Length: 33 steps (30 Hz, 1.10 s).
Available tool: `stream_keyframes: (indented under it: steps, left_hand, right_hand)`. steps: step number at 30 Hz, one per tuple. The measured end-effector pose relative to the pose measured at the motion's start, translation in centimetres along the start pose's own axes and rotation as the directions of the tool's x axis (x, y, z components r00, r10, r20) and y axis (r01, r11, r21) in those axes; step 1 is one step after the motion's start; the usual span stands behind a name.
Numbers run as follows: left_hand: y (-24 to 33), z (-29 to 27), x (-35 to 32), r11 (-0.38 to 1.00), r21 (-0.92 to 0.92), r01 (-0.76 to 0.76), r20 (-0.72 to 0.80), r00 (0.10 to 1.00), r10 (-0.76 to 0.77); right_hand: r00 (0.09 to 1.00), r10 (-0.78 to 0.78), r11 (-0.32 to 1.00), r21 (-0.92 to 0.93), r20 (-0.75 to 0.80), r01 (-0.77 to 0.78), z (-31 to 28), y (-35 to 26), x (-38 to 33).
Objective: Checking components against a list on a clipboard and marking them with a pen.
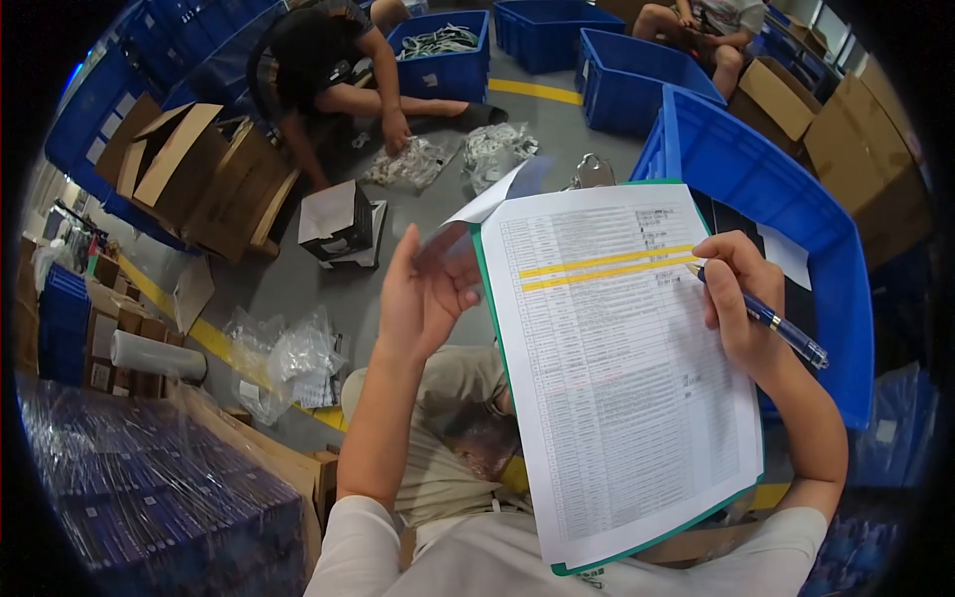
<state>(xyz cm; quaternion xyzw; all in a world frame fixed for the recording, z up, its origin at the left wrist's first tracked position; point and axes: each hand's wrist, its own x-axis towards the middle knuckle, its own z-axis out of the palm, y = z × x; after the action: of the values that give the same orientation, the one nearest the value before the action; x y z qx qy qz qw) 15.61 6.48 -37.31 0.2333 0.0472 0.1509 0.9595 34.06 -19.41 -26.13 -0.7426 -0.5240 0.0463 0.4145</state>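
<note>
A green clipboard (pixel 571 569) slants in front of me, its lower end against my shirt. Clipped to it is a printed table sheet (pixel 617 398) with two yellow highlighted rows and handwritten marks at the upper right. My left hand (pixel 435 301) is at the board's upper left edge, thumb up and fingers curled against the side. A turned-back page (pixel 489 196) curls between thumb and board, partly covering the fingers. In my right hand (pixel 744 303) is a dark blue pen (pixel 781 328), its tip touching or just above the paper near the highlighted rows.
Blue bins (pixel 836 239) stand at the right and far side. Plastic bags (pixel 298 353), a small black-and-white box (pixel 336 224) and open cartons (pixel 214 189) lie leftward. Plastic-wrapped stacks (pixel 159 478) sit near left. Two people sit beyond, one handling bagged parts (pixel 413 162).
</note>
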Motion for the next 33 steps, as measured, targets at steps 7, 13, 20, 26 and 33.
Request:
stream_keyframes:
  steps: [7,13,20,26,33]
  left_hand:
    - [-4.8,-3.0,-3.1,0.950,0.262,0.170,-0.110,0.983,-0.146]
    - [-3.0,-2.3,-2.1,0.993,-0.116,-0.016,-0.224,0.974,-0.011]
    - [3.8,-2.9,1.3,0.931,0.053,-0.361,-0.474,0.812,0.342]
    - [3.9,9.6,-0.9,-0.717,0.583,-0.384,0.806,0.382,0.451]
    - [-2.9,13.4,-3.8,-0.039,0.571,-0.820,0.790,0.536,0.299]
  right_hand:
    - [0.999,-0.042,0.999,-0.017,-0.007,0.042,0.1,0.3,0.1]
    - [1.000,-0.030,0.999,-0.010,-0.008,0.030,0.0,0.7,0.0]
    - [0.998,-0.052,0.998,-0.041,-0.028,0.050,0.6,0.0,0.3]
    - [0.960,0.276,0.936,0.241,-0.052,-0.256,-0.4,-0.9,0.2]
    - [0.846,0.455,0.832,0.470,-0.278,-0.293,-1.4,4.3,1.3]
